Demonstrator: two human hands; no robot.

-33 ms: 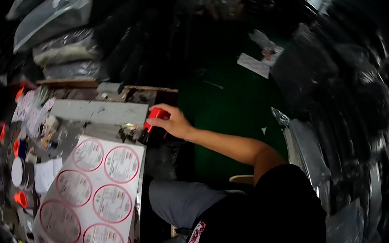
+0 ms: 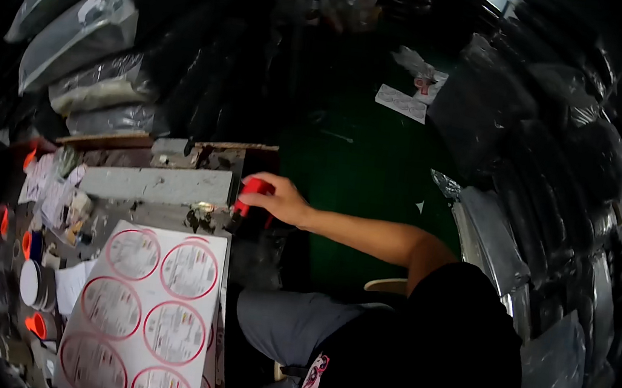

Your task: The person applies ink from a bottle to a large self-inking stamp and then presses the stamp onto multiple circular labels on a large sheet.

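Red cap sits just left of centre in the frame, at the right edge of the cluttered bench, pinched under the fingers of a hand whose forearm reaches in from the right; which of the person's hands this is cannot be told. A dark bottle body below the cap is dim. Lower left, a sticker sheet with round red-rimmed labels lies flat. Bagged bundles pile at upper left; green floor fills the middle.
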